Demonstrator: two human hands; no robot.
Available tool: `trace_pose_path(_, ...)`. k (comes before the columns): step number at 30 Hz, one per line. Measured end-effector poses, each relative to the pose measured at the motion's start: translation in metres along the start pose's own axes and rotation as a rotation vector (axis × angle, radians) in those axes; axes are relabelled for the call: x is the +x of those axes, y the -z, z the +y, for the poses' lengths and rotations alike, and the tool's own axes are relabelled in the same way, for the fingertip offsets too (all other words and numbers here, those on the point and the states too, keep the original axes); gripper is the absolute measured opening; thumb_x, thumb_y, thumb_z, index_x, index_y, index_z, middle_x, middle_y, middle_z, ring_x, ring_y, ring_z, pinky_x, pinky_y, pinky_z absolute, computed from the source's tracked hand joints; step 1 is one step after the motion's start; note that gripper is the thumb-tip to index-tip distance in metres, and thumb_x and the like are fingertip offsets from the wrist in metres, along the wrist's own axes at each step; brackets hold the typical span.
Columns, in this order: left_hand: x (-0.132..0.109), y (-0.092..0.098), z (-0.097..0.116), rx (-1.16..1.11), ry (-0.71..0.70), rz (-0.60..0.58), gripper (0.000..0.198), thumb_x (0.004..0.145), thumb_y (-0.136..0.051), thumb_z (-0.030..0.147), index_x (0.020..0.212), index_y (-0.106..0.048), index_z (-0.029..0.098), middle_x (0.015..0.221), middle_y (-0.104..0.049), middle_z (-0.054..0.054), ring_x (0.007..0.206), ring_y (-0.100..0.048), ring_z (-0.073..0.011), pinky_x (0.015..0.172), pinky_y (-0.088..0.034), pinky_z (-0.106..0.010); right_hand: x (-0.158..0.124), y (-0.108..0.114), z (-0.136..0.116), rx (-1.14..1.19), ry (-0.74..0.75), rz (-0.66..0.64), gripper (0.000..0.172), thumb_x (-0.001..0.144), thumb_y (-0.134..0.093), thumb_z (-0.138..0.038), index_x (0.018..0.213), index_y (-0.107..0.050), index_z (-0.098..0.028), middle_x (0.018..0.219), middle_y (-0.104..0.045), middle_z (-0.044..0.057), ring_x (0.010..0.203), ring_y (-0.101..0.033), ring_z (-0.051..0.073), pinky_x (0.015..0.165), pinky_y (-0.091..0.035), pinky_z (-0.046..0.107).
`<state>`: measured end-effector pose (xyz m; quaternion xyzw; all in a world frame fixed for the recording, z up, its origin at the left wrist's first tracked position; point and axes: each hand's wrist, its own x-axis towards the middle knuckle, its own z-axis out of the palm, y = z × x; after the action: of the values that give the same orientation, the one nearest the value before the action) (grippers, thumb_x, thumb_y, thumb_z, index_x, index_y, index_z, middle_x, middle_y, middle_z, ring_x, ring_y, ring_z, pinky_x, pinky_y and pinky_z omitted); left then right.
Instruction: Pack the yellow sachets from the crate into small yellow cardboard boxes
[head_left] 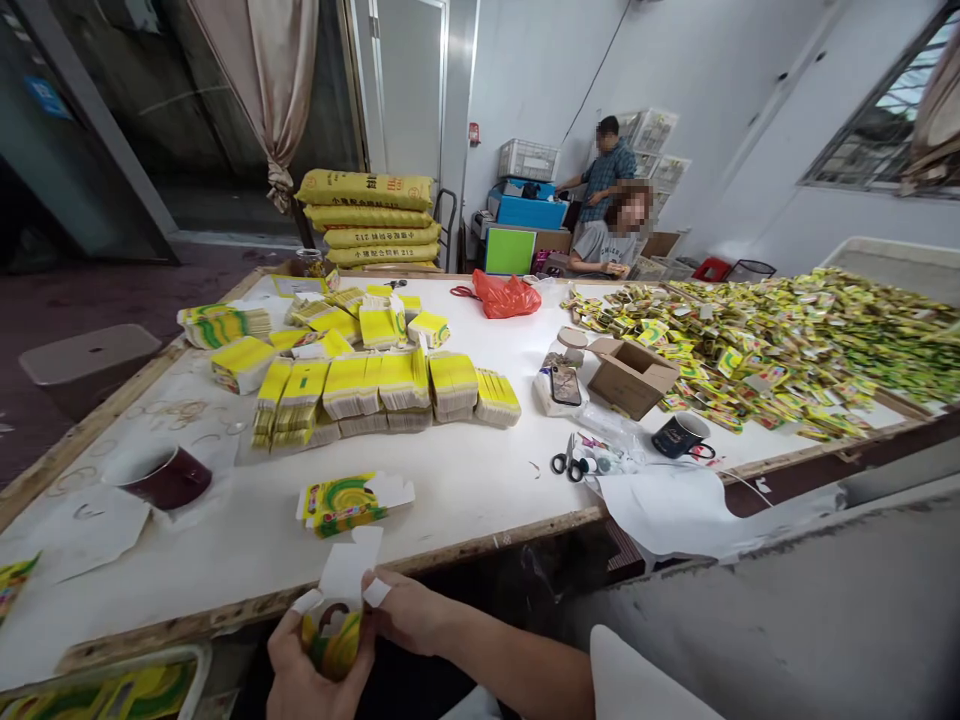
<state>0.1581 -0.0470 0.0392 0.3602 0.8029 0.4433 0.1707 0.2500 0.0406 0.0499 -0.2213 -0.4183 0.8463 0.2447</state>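
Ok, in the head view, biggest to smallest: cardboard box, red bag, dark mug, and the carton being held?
1. cardboard box
2. red bag
3. dark mug
The carton, held in the left hand and right hand, looks box-sized, but it is nearest the camera, so unranked.

The half-folded yellow-green paper carton [334,630] is held between the left hand [300,680] and the right hand [409,610], in front of the near edge of the white-topped wooden bench [480,490]. On the bench, just behind that edge, lies a second folded yellow-green carton [349,503]. Behind it stand rows of bundled yellow flat cartons [382,390]. A maroon ceramic mug [161,477] stands to the left. Black-handled scissors [566,462], a dark ceramic mug [679,437] and an open brown cardboard box [630,375] lie to the right. A heap of small yellow-green packets [787,345] covers the far right.
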Motion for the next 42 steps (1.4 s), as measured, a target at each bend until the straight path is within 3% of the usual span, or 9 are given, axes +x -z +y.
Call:
trace_pose_path(6,-0.005,-0.002,0.005,0.102,-0.013,-0.125,0.074,0.061,-0.061,0.066,0.113,-0.043,0.017,0.096,-0.066,-0.016,0.081,-0.068,-0.0351,0.068,-0.053,-0.043,0.002,-0.001,-0.007,0.105,-0.202,0.003,0.045,0.071,-0.077,-0.034,0.111,-0.067,-0.017,0.096,-0.067,0.005,0.084,-0.061,0.015,0.085,-0.043,0.03)
trace_pose_path(10,-0.008,-0.001,0.005,0.154,-0.013,-0.123,0.067,0.067,-0.056,0.063,0.115,-0.042,0.019,0.095,-0.068,-0.015,0.082,-0.07,-0.0364,0.069,-0.053,-0.044,0.001,0.0,-0.009,0.099,-0.25,-0.03,0.03,0.075,-0.072,-0.023,0.105,-0.07,-0.018,0.089,-0.066,0.0,0.08,-0.058,0.011,0.083,-0.041,0.025)
trace_pose_path(14,-0.008,-0.003,0.003,0.177,-0.043,-0.127,0.067,0.07,-0.053,0.06,0.121,-0.039,0.018,0.093,-0.07,-0.015,0.079,-0.071,-0.0357,0.067,-0.054,-0.043,0.003,0.002,-0.007,0.101,-0.24,-0.006,0.031,0.073,-0.077,-0.035,0.097,-0.07,-0.017,0.087,-0.064,0.001,0.081,-0.057,0.012,0.085,-0.04,0.026)
trace_pose_path(19,-0.006,-0.009,-0.005,0.186,-0.123,-0.023,0.062,0.073,-0.053,0.056,0.121,-0.041,0.017,0.091,-0.071,-0.014,0.082,-0.071,-0.0347,0.068,-0.054,-0.042,0.002,0.007,-0.003,0.163,-0.233,-0.051,0.059,0.07,-0.069,-0.067,0.096,-0.067,-0.013,0.09,-0.065,0.007,0.088,-0.058,0.019,0.087,-0.04,0.032)
trace_pose_path(23,-0.008,-0.013,-0.011,0.201,-0.213,-0.018,0.053,0.077,-0.048,0.046,0.12,-0.041,0.018,0.097,-0.07,-0.013,0.084,-0.071,-0.0314,0.071,-0.054,-0.04,-0.001,0.01,0.0,0.082,-0.2,-0.026,0.059,0.055,-0.083,-0.058,0.094,-0.068,-0.016,0.087,-0.063,0.003,0.082,-0.056,0.017,0.083,-0.04,0.031)
trace_pose_path(27,-0.005,-0.013,-0.02,0.261,-0.261,-0.03,0.052,0.08,-0.046,0.049,0.121,-0.039,0.018,0.106,-0.069,-0.016,0.089,-0.071,-0.0313,0.07,-0.055,-0.039,-0.001,0.01,-0.002,-0.104,-0.069,-0.023,0.044,0.056,-0.085,-0.045,0.085,-0.067,-0.017,0.081,-0.062,-0.001,0.08,-0.054,0.016,0.084,-0.04,0.032)
trace_pose_path(30,0.004,-0.01,-0.027,0.347,-0.332,0.013,0.05,0.079,-0.047,0.05,0.116,-0.041,0.018,0.105,-0.069,-0.017,0.091,-0.071,-0.0317,0.07,-0.056,-0.038,0.0,0.011,-0.004,-0.171,0.012,0.087,0.05,0.051,-0.088,-0.034,0.093,-0.065,-0.019,0.082,-0.064,-0.002,0.081,-0.056,0.017,0.083,-0.042,0.033)
trace_pose_path(35,0.013,-0.008,-0.032,0.429,-0.418,0.092,0.051,0.078,-0.047,0.049,0.116,-0.042,0.015,0.101,-0.068,-0.019,0.09,-0.071,-0.0315,0.073,-0.056,-0.038,-0.001,0.017,-0.004,-0.196,-0.101,0.265,0.044,0.058,-0.082,-0.044,0.086,-0.063,-0.017,0.079,-0.065,-0.001,0.075,-0.056,0.014,0.068,-0.04,0.026)
trace_pose_path(42,0.011,-0.005,-0.028,0.361,-0.271,0.074,0.062,0.073,-0.054,0.055,0.119,-0.039,0.015,0.1,-0.064,-0.017,0.087,-0.069,-0.0346,0.064,-0.055,-0.039,0.001,0.024,0.006,0.09,-0.207,0.086,0.05,0.053,-0.086,-0.048,0.081,-0.062,-0.014,0.078,-0.063,0.001,0.066,-0.055,0.009,0.067,-0.043,0.025)
